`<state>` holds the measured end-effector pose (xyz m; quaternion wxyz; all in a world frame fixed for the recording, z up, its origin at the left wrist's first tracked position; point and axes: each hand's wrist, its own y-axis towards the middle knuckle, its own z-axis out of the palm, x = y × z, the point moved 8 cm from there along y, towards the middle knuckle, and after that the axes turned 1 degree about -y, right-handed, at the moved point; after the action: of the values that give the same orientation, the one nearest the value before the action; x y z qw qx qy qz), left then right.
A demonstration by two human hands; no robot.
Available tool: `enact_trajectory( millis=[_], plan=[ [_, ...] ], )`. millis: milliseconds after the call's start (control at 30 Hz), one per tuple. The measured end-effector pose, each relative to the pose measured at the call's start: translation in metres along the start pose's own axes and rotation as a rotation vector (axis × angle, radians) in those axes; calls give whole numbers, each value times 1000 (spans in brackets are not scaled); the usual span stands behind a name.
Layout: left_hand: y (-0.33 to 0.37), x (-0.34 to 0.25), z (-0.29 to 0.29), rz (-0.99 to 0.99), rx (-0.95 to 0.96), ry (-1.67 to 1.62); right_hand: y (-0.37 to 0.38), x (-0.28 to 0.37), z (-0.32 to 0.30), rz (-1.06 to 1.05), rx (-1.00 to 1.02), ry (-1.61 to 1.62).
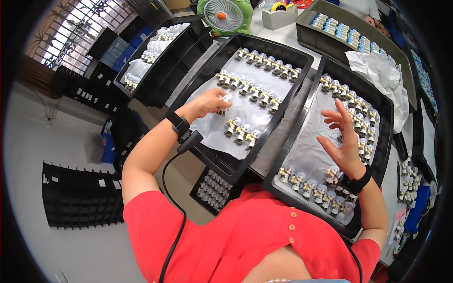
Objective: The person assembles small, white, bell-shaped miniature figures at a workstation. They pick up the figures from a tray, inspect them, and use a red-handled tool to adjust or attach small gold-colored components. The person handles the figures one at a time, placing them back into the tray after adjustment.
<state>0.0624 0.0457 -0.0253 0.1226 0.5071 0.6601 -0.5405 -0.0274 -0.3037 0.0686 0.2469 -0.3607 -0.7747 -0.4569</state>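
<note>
My left hand (210, 102) pinches a small figurine (226, 99) with pale hair over the paper-lined black tray (206, 157) in front of me. Rows of similar figurines (255, 92) stand in that tray, with a shorter row (242, 133) nearer to me. Above the right black tray (278, 181), my right hand (343, 137) hovers with fingers spread and nothing in them. Figurines line that tray's far right side, partly behind this hand, and another row (317, 191) runs along its near edge. Both wrists wear black bands.
Another black tray (163, 70) of figurines stands at the far left, beside a green fan (224, 16). A grey-green bin (325, 12) with blue and white pieces sits at the back right, white paper (377, 75) over its edge. Below lies a filled tray (213, 189). Another person's hand (372, 21) shows far back.
</note>
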Motion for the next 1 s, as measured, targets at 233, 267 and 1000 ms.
enact_trajectory(
  millis=[233,267,1000],
  plan=[
    [10,36,7,-153,107,178,-1,0,4,3,28,-63],
    [10,34,8,-142,115,213,-1,0,4,9,31,-68],
    [-66,-109,52,627,-132,304,-52,-2,86,44,688,-177]
  ],
)
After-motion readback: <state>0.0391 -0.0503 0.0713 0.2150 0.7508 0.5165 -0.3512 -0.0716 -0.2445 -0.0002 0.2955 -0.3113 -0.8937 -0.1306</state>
